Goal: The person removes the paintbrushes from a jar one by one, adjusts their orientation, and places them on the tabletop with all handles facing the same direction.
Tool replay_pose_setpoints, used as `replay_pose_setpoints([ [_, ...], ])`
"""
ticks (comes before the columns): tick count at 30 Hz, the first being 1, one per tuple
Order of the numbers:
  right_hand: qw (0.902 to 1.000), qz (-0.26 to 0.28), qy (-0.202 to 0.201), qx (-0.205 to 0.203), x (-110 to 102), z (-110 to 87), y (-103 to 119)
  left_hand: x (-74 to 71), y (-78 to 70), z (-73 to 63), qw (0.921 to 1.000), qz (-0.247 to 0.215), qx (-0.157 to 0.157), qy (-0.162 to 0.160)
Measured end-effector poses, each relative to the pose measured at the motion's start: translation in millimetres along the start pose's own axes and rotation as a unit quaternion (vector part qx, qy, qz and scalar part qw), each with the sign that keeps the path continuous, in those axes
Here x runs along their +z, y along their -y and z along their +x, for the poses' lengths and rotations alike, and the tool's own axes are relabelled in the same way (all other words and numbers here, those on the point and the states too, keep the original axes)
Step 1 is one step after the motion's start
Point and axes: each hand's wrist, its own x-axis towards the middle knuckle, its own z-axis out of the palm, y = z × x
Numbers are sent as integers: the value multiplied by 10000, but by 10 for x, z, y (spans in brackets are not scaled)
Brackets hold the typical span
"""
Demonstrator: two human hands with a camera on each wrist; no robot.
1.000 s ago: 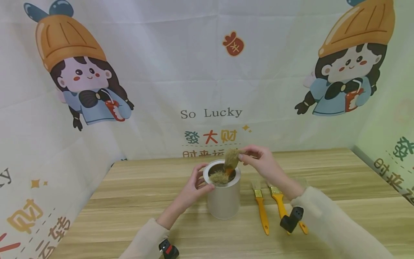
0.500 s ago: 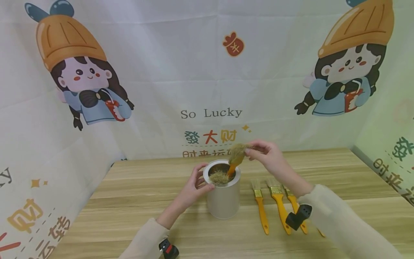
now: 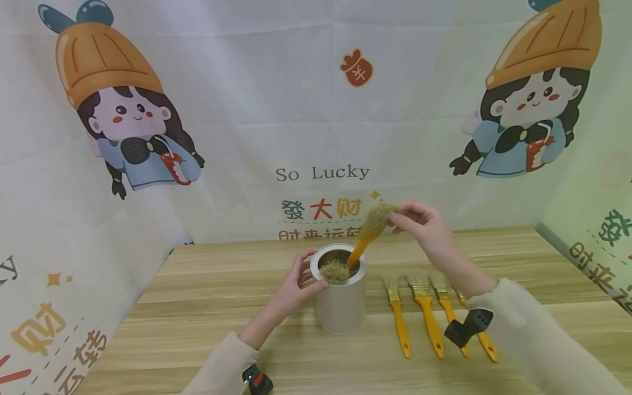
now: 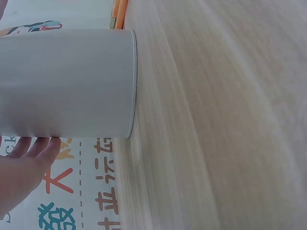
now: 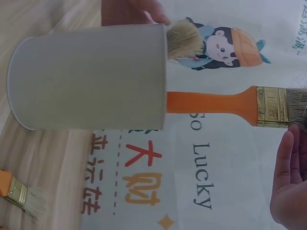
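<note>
A pale grey cylindrical can (image 3: 342, 307) stands upright on the wooden table. My left hand (image 3: 296, 288) holds it on the left side, thumb near the rim and fingers round the far side; the left wrist view shows several fingertips (image 4: 49, 148) against its wall. Above the can my right hand (image 3: 427, 225) pinches a paintbrush (image 5: 211, 102) by its bristles. That brush has an orange handle and a brass ferrule; the handle's lower end is hidden inside the can. Bristles of another paintbrush (image 3: 334, 270) show at the can's mouth, its handle hidden.
To the right of the can several orange-handled paintbrushes (image 3: 428, 318) lie side by side on the table (image 3: 207, 296), bristles pointing away. My right forearm partly covers the rightmost one. A printed cloth (image 3: 257, 109) hangs behind the table's far edge.
My right hand has moved up and to the right, drawing the paintbrush further out of the can so more handle shows. The left hand and can have stayed put.
</note>
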Motion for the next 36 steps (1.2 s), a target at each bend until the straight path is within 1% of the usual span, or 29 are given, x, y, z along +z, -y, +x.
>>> replay_pose_setpoints([
  [2,9997,157,-35,-162,-19,3,29,-1,2,0,10000,7,26,1],
  [5,9991,247,-106,-337,-49,3,61,-3,8,0,10000,2,61,17],
  [9,9981,334,-203,-482,-89,-5,89,-6,10,-2,10000,-12,58,43],
  [15,9960,530,-264,-662,-146,-39,137,-2,-17,0,10000,-6,-77,51],
  [23,9938,612,-481,-798,-259,-75,204,62,-243,-69,9999,42,-92,31],
  [26,9938,584,-506,-797,-301,-93,214,70,-262,-80,9999,87,-115,12],
  [30,9945,452,-584,-743,-356,-124,211,66,-254,-79,9998,125,-145,31],
  [33,9951,326,-619,-692,-394,-149,197,58,-235,-74,9999,116,-97,51],
  [36,9957,259,-621,-636,-428,-170,176,31,-150,-48,9999,78,-69,60],
])
